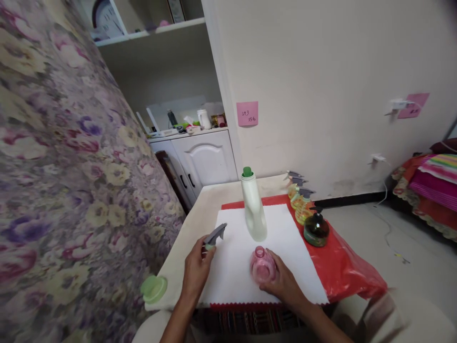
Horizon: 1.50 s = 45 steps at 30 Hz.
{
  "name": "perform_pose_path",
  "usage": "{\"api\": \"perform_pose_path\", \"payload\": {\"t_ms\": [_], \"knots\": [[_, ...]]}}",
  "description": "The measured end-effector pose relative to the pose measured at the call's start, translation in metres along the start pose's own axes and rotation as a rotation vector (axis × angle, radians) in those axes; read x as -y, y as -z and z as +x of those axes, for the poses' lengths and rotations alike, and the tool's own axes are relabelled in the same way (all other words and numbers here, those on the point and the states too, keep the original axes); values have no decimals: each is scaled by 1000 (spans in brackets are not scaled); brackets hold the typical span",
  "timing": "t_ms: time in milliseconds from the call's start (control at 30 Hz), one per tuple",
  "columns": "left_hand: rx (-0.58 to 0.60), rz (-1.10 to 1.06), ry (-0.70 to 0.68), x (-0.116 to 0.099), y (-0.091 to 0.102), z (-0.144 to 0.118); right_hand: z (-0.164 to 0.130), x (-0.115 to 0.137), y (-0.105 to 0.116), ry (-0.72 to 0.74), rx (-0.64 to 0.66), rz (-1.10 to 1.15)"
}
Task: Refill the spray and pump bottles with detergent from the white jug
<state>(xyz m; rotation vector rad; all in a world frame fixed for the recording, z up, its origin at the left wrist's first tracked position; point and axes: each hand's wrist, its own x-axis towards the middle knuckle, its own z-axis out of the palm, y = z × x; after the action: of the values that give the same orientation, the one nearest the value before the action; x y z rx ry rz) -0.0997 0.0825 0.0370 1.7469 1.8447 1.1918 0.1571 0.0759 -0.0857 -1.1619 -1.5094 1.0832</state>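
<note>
My left hand (198, 267) is closed around a grey spray nozzle (215, 234), raised over the left edge of a white sheet (232, 286). My right hand (284, 281) wraps the right side of a pink see-through bottle (263, 267), whose neck is uncapped and points up. Behind the pink bottle stands a tall pale green jug (254, 209) with a handle and a green spout in its mouth. A green cap (153, 288) lies at the table's left corner, left of my left hand.
Several yellow spray bottles (303, 209) with grey nozzles line the right back edge. A dark green pump bottle (316, 229) stands on red plastic (346, 267) at the right. A floral curtain (96, 200) hangs close on the left; the wall (303, 119) rises behind the table.
</note>
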Motion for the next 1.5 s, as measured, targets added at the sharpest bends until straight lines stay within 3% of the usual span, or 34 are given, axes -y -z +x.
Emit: {"api": "perform_pose_path", "payload": {"t_ms": [133, 233, 400, 533, 833, 1100, 1500], "knots": [[-21, -538, 132, -33, -8, -15, 1, 1, 2, 15, 40, 18], [-82, -772, 160, -61, -16, -24, 3, -2, 2, 32, 57, 21], [-99, -901, 103, -105, -26, -27, 6, -9, -1, 41, 30, 1], [-61, -838, 33, -120, -38, -25, 7, -13, -2, 35, 45, 33], [96, -711, 108, -96, -75, -29, 7, -12, 1, 42, 39, 28], [132, -625, 159, -70, -99, -42, 7, -10, 1, 79, 42, 17], [111, -582, 120, -68, -102, -43, 9, -2, -5, 60, 16, 33]]}}
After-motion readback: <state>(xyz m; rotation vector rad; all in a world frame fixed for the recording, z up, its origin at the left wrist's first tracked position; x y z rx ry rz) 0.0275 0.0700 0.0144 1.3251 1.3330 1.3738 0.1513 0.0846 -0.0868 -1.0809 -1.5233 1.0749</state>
